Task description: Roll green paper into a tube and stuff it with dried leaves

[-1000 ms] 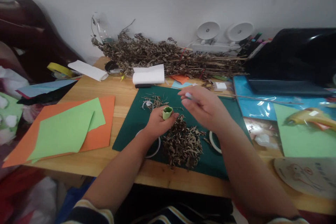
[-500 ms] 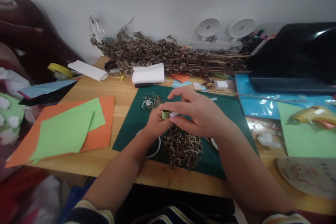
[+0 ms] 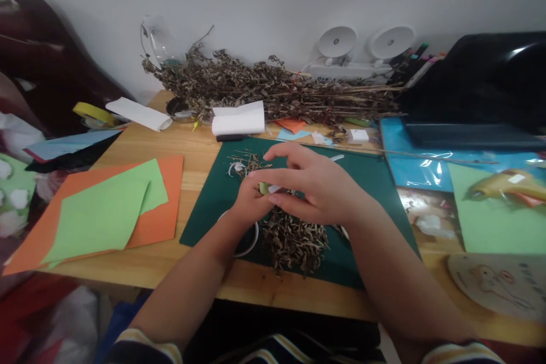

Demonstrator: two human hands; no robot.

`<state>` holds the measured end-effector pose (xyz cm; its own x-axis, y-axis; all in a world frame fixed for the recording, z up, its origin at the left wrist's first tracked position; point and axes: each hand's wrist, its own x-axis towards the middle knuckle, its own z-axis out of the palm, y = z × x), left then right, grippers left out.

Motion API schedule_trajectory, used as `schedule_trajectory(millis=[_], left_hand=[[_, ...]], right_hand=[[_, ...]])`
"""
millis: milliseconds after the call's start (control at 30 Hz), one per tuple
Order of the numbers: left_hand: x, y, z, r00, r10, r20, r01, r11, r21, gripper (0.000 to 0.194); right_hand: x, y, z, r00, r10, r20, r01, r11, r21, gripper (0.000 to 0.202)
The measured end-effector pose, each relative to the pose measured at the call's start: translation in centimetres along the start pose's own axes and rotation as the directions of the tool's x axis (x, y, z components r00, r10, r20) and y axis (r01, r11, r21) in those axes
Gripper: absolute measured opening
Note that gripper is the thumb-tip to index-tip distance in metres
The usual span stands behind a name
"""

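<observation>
Right under you, wall to wall of the view, runs the wooden table [image 3: 200,151], and at its centre lies the green mat [image 3: 209,196]. Take the mat's middle as your clock: up at twelve, the bundle of dried stalks [image 3: 256,82] stretches sideways. Your right hand [image 3: 318,185] arches over at one o'clock, and your left hand [image 3: 251,196] meets it from ten. Towards six sits the heap of crumbled leaves [image 3: 296,242], loose on the mat. Up at eleven, a clear bottle [image 3: 160,42] stands behind the stalks, its contents too blurred to call. Over at seven, a white ring [image 3: 257,236] is half covered by your left forearm; a bowl or just a hoop, you can't tell. Now the small stuff: your left fingers are curled snugly round the green paper tube [image 3: 263,187], between your hands above the mat, its inside hidden. Your right thumb and a finger pinch the white stick [image 3: 273,188], forefinger lifted clear, the stick's tip right by the tube; whether it goes in, you can't tell.
</observation>
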<state>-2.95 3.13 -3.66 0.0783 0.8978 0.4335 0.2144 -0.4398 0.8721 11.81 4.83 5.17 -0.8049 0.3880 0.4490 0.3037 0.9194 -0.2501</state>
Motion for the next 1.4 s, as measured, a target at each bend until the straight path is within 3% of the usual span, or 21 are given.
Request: schedule_trajectory(millis=[67, 333, 400, 467, 500, 567, 633, 700, 833, 933, 1167, 1333, 1400], left_hand=[[0.0, 0.1, 0.0, 1.000, 0.000, 0.002, 0.000, 1.000, 0.000, 0.034], [0.0, 0.5, 0.0, 0.999, -0.051, 0.019, 0.051, 0.999, -0.007, 0.039], [-0.1, 0.5, 0.0, 0.998, -0.067, 0.018, 0.067, 0.997, -0.037, 0.037], [-0.1, 0.4, 0.0, 0.996, -0.084, 0.010, 0.085, 0.994, -0.075, 0.034], [-0.1, 0.4, 0.0, 0.996, -0.091, 0.008, 0.091, 0.991, -0.093, 0.033], [-0.2, 0.3, 0.1, 0.995, -0.094, 0.011, 0.095, 0.988, -0.122, 0.033], [-0.2, 0.2, 0.1, 0.996, -0.088, 0.005, 0.088, 0.986, -0.140, 0.033], [-0.2, 0.1, 0.1, 0.997, -0.079, -0.005, 0.078, 0.987, -0.144, 0.033], [-0.2, -0.1, 0.0, 0.999, -0.048, -0.021, 0.046, 0.995, -0.094, 0.029], [-0.1, 0.0, -0.2, 1.000, 0.004, -0.027, -0.005, 1.000, -0.023, 0.024], [0.0, 0.0, -0.4, 0.999, 0.042, -0.017, -0.042, 0.999, 0.001, 0.021], [0.0, 0.0, -0.4, 0.999, 0.028, 0.025, -0.028, 0.999, 0.035, 0.023], [0.1, 0.1, -0.5, 0.999, 0.034, 0.040, -0.035, 0.998, 0.043, 0.025]], right_hand=[[-0.1, 0.0, -0.2, 1.000, 0.005, 0.005, -0.005, 1.000, -0.013, 0.028], [-0.7, 1.0, -0.9, 0.981, -0.021, -0.192, 0.025, 0.999, 0.019, 0.013], [-0.8, 1.2, -0.8, 0.981, 0.035, -0.191, -0.031, 0.999, 0.021, 0.017], [-1.1, 1.5, -0.6, 0.971, 0.201, -0.130, -0.203, 0.979, -0.001, 0.024], [-1.3, 1.7, -0.4, 0.947, 0.317, -0.047, -0.319, 0.947, -0.049, 0.027], [-1.8, 2.2, 0.2, 0.830, 0.537, 0.152, -0.501, 0.836, -0.221, 0.030], [-2.2, 2.7, 1.0, 0.705, 0.658, 0.263, -0.550, 0.742, -0.383, 0.031], [-2.4, 3.2, 1.7, 0.664, 0.696, 0.274, -0.550, 0.702, -0.453, 0.030], [-1.8, 3.0, 1.7, 0.674, 0.694, 0.253, -0.529, 0.692, -0.491, 0.025], [-1.3, 2.0, 1.3, 0.693, 0.650, 0.311, -0.481, 0.739, -0.471, 0.027], [-1.1, 1.4, 3.4, 0.636, 0.597, 0.488, -0.448, 0.801, -0.396, 0.015], [-1.3, 2.7, 1.6, 0.678, 0.568, 0.467, -0.467, 0.823, -0.322, 0.017], [-1.3, 2.9, 0.5, 0.714, 0.538, 0.448, -0.499, 0.840, -0.214, 0.017]])
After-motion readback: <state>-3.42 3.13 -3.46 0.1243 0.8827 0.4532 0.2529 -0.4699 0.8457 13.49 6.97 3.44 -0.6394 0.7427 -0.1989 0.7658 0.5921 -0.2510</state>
